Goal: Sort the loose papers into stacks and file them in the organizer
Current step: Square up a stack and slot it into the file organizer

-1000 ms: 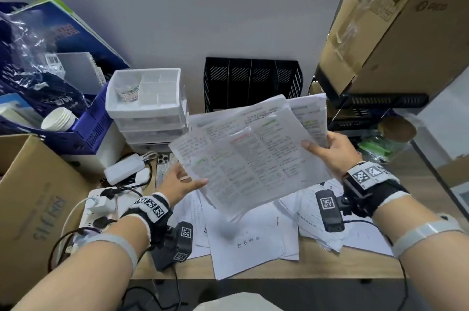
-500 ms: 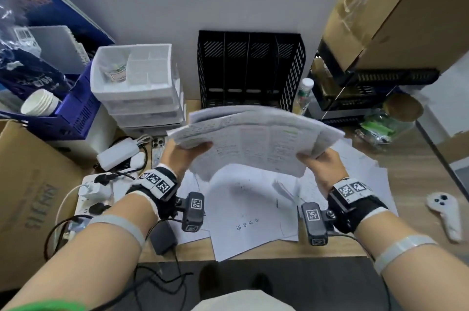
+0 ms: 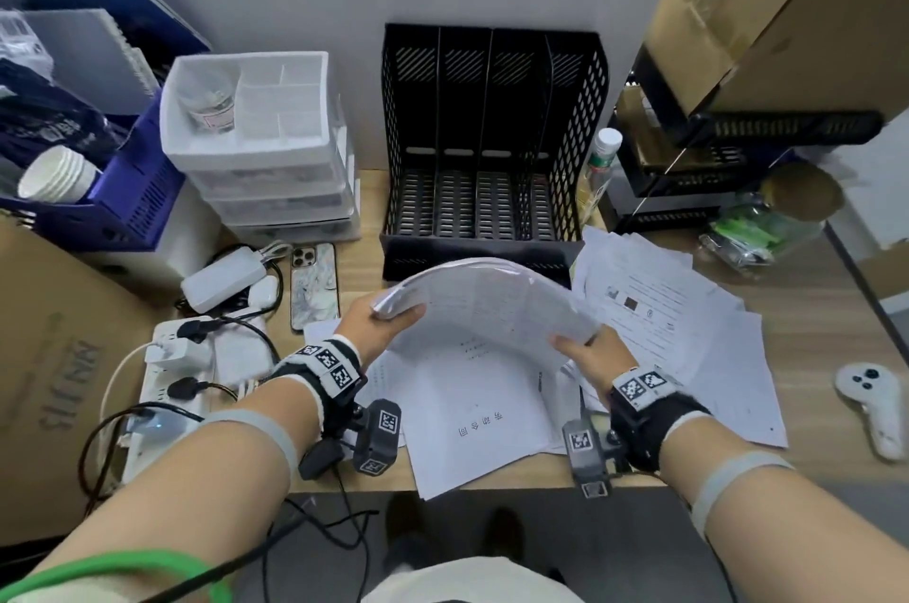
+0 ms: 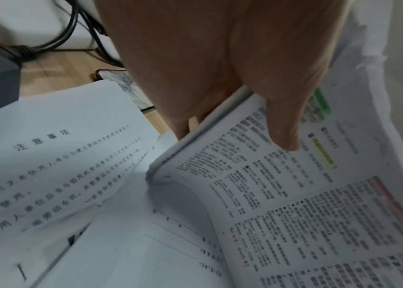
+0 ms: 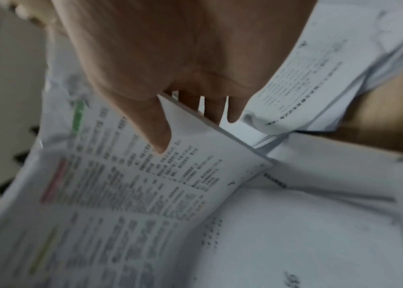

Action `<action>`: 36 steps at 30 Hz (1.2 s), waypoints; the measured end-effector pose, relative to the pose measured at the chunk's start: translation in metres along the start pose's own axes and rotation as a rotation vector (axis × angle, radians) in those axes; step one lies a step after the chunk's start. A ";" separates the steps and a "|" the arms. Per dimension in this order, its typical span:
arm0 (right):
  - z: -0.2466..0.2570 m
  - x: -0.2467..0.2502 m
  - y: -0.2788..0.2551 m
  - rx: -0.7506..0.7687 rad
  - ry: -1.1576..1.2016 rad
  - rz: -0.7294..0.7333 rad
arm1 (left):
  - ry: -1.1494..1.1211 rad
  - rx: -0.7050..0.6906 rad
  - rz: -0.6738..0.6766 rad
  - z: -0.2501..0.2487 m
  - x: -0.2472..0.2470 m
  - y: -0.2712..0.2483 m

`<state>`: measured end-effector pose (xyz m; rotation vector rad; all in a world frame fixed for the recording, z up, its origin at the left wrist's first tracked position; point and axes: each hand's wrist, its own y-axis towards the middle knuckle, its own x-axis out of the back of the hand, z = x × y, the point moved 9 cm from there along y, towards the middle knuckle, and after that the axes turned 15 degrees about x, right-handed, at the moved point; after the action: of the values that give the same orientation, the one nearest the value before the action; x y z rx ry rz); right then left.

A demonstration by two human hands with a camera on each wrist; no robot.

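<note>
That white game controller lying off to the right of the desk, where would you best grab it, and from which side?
Judging by its shape, take the controller round its long narrow handle, the end nearer the desk's front edge, coming from above. It lies flat on bare wood, apart from the loose papers. The right hand is closer, but it is holding a stack of papers.

I am seeing the organizer (image 3: 492, 144) slots standing open, drawer unit (image 3: 265, 144) and bottle (image 3: 602, 159) flanking the approach
</note>
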<state>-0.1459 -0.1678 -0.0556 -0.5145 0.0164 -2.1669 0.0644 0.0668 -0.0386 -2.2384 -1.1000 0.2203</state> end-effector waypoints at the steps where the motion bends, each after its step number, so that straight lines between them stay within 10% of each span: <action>1: 0.004 -0.004 -0.002 0.001 -0.099 0.061 | 0.050 0.014 -0.017 0.001 -0.001 0.001; 6: 0.029 0.013 0.015 0.064 -0.348 0.012 | 0.245 0.016 -0.075 -0.014 0.017 0.005; 15: 0.241 0.016 0.047 0.685 -0.649 0.116 | 0.225 0.090 0.116 -0.068 0.034 -0.012; 21: 0.328 -0.011 0.058 0.903 -0.631 0.090 | 0.418 -0.040 0.002 -0.093 0.047 -0.018; 25: 0.314 0.021 0.075 0.436 -0.634 -0.336 | 0.424 -0.152 -0.106 -0.105 0.063 -0.017; 28: 0.275 -0.019 0.067 0.029 -0.007 -0.031 | 0.496 -0.294 -0.217 -0.115 0.075 -0.018; 33: 0.295 -0.085 0.038 0.192 0.493 0.303 | 0.570 -0.442 -0.251 -0.124 0.072 -0.026; 36: 0.307 -0.085 0.041 0.204 0.515 0.166 | 0.634 -0.435 -0.290 -0.117 0.068 -0.018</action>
<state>0.0430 -0.0747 0.1867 0.1636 0.1149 -2.0532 0.1435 0.0726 0.0726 -2.2112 -1.1529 -0.8648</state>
